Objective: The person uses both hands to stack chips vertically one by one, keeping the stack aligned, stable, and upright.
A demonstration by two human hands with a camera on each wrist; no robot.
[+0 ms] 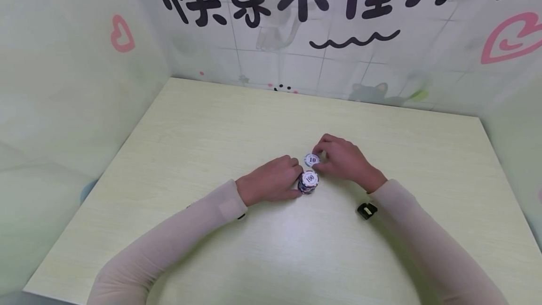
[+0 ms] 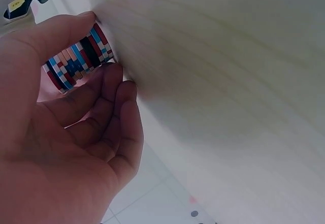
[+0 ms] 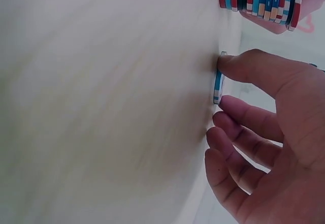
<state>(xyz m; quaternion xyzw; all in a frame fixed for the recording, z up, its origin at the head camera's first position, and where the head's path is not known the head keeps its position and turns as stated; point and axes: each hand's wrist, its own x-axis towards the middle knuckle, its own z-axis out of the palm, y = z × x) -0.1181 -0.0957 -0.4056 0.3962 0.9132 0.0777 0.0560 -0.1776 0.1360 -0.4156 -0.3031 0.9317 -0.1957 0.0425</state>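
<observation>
A stack of poker chips [image 1: 309, 180] stands on the table, its top chip white and marked 100. My left hand [image 1: 272, 180] holds this stack from the left, thumb at its near side and curled fingers at its far side. In the left wrist view the stack's edge [image 2: 81, 55] shows red, blue, black, white and peach bands. Just beyond the stack, a single poker chip [image 1: 312, 159] marked 10 lies close to the tabletop. My right hand [image 1: 344, 159] pinches it between thumb and index finger. Its blue-and-white rim [image 3: 219, 84] shows in the right wrist view; the other fingers are loosely bent.
The pale wooden table [image 1: 211, 121] meets a white back wall [image 1: 292, 67] with black lettering, plus side walls on the left and right. A small black device [image 1: 366, 210] sits at my right wrist, beside the sleeve.
</observation>
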